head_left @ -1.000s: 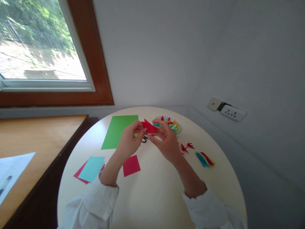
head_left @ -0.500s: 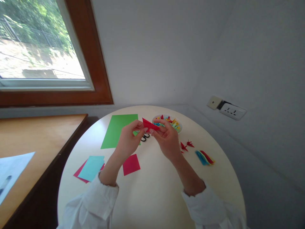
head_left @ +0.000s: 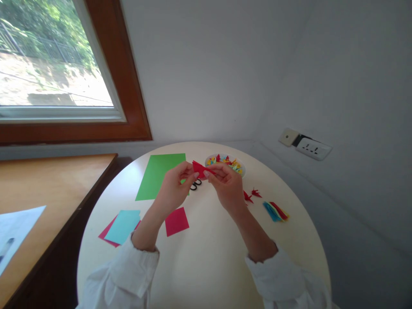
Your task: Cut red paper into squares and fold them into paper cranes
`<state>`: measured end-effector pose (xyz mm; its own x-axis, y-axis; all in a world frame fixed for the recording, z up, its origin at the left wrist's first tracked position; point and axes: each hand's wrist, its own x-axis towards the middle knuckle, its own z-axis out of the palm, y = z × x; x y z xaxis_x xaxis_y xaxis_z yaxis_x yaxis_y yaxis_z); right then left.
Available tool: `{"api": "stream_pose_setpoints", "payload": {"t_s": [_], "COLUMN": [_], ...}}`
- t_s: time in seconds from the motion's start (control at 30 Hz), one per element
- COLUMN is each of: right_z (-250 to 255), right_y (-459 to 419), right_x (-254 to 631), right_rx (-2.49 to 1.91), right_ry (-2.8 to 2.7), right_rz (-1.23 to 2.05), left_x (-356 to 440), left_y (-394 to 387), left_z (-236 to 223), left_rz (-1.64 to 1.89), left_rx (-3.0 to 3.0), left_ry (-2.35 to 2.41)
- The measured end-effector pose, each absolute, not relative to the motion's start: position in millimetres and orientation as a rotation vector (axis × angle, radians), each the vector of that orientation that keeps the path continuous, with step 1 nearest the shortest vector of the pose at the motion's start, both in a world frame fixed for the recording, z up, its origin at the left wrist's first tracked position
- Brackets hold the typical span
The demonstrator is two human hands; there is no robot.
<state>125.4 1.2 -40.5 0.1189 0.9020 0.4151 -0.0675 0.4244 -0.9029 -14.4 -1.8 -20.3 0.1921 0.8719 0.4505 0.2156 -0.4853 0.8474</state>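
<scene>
A small folded piece of red paper (head_left: 200, 170) is held up over the far half of the round table (head_left: 206, 257). My left hand (head_left: 175, 180) pinches its left side between thumb and fingers. On its right side my right hand (head_left: 225, 182) grips it, thumb in front and fingers curled behind. Black scissor handles (head_left: 195, 184) show below the paper; the rest of the scissors is hidden. Behind my right hand stands a bowl (head_left: 243, 171) of small colourful folded paper pieces. Red folded paper cranes (head_left: 255, 192) lie just right of my right wrist.
Green paper (head_left: 151, 180) lies at the back left. A red square (head_left: 177, 222) sits near my left wrist, with light blue paper (head_left: 122, 226) over more red paper further left. Coloured strips (head_left: 276, 211) lie at right. A wooden desk (head_left: 64, 180) stands left.
My right fingers have closed down from a raised position onto the red paper's right side, and its right flap now looks narrower. My left hand keeps its pinch.
</scene>
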Motion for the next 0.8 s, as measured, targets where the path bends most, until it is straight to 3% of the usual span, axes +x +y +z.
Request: {"api": "stream_pose_setpoints", "payload": {"t_s": [0.8], "right_z": [-40.5], "right_y": [1.0], "right_x": [125.4], "right_rx": [-0.828], "right_ry": [-1.242], "right_rz": [0.908], "left_x": [-13.9], "left_y": [-0.4], "left_z": [-19.4], "left_rz": [1.337], "left_rx": [1.627], "left_ry": [0.921]}}
